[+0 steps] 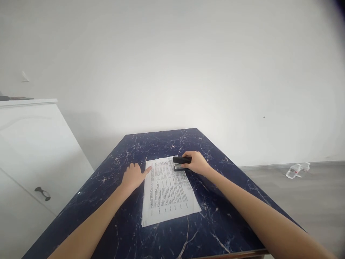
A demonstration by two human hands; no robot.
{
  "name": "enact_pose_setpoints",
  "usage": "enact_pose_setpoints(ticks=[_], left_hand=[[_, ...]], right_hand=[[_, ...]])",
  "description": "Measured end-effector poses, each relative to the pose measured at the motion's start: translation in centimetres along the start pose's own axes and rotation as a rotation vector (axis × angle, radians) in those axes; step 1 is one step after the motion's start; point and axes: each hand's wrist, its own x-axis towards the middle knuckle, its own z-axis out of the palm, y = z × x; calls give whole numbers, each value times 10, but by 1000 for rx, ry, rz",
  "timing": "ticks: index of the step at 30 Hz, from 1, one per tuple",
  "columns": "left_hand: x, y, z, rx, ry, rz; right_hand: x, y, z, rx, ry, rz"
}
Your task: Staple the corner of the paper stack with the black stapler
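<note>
Several printed sheets of paper [168, 190] lie stacked on the dark blue marbled table [161, 144]. My right hand [198, 163] is closed around a black stapler [180, 160], held at the upper right part of the sheets. The stapler points left, its jaws apart at the front, with its lower arm over the print. At the upper left edge of the sheets rests my left hand [133, 175], fingers spread, its thumb on the paper and the other fingers on or just above the tabletop.
A white cabinet [35, 144] with a dark handle [42, 193] stands to the left. Behind the table is a plain pale wall [172, 64]. Clear plastic bottles [293, 171] are on the grey floor [291, 198] at the right.
</note>
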Motion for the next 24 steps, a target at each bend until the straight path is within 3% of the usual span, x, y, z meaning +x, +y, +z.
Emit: enact_pose_setpoints(ticks=[5,11,14,18,24], left_hand=[[-3,2,10,-64,-107,96],[5,0,5,-234,-123,61],[11,-6,1,-303,-27,24],[15,-10,3,-541,136,-23],[17,-10,4,-859,225,-117]], right_hand=[[3,14,-17,-66,-28,25],[0,16,-7,-169,57,37],[-3,16,-6,-256,95,39],[-6,11,-11,-250,5,-59],[-14,-7,-4,-83,-154,-215]])
